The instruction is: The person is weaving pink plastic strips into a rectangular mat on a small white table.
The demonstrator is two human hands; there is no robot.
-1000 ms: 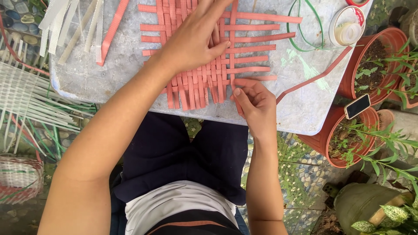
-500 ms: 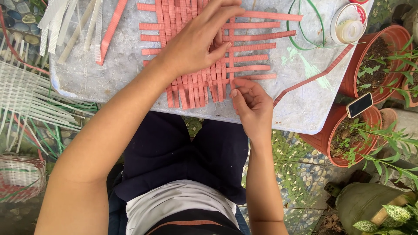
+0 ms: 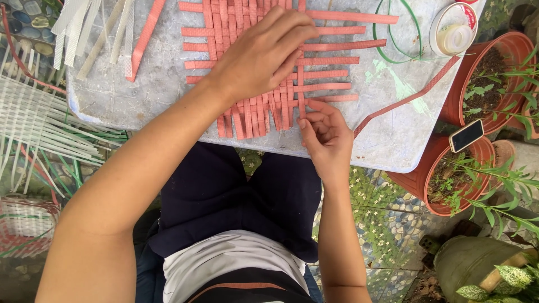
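Fingers [image 3: 286, 33] of our left hand [image 3: 261, 56] spread flat, pressing woven mat of salmon strips [image 3: 264, 62] onto grey table [image 3: 140, 90]. Our right hand [image 3: 325, 132] pinches one vertical strip [image 3: 301, 84] at mat's near edge, fingertips narrow. Terracotta pot [image 3: 483, 78] beside table holds soil, green sprigs; nearer pot [image 3: 443, 179] holds soil, leafy plant, phone [image 3: 466, 135] lying across rim. Round tape tub [image 3: 453, 28] at table's far right corner.

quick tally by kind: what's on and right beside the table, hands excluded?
Woven mat of salmon strips: 1
Loose salmon strip: 1
Green wire loop: 1
Tape roll: 1
Terracotta plant pots: 2
Phone: 1
Total: 7
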